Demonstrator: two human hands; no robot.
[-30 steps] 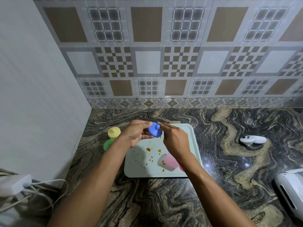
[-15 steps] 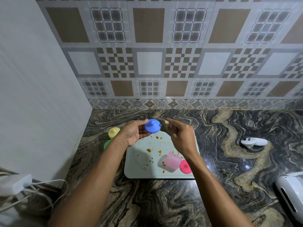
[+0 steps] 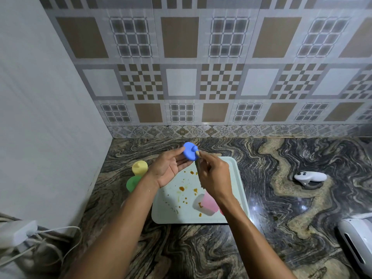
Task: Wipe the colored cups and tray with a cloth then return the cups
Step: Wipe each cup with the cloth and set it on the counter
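My left hand (image 3: 168,168) is palm up above the tray's far left corner and pinches a small blue cup (image 3: 190,151) at its fingertips. My right hand (image 3: 214,176) pinches a small brownish cloth (image 3: 198,163), mostly hidden in its fingers, and presses it against the blue cup's right side. The pale tray (image 3: 173,210) lies on the counter below, spotted with brown stains. A pink cup (image 3: 208,202) lies on its side on the tray, partly behind my right forearm. A yellow cup (image 3: 139,167) and a green cup (image 3: 131,183) stand on the counter left of the tray.
A white controller (image 3: 310,176) lies on the marbled counter to the right. A white device (image 3: 356,244) sits at the lower right edge. A white adapter with cables (image 3: 17,232) lies at the lower left, by the plain side wall. Tiled wall runs behind.
Both hands rose slightly with the blue cup. My right hand drew away from the cup half a second ago and now touches it again with the cloth. The cup has turned in my left fingers.
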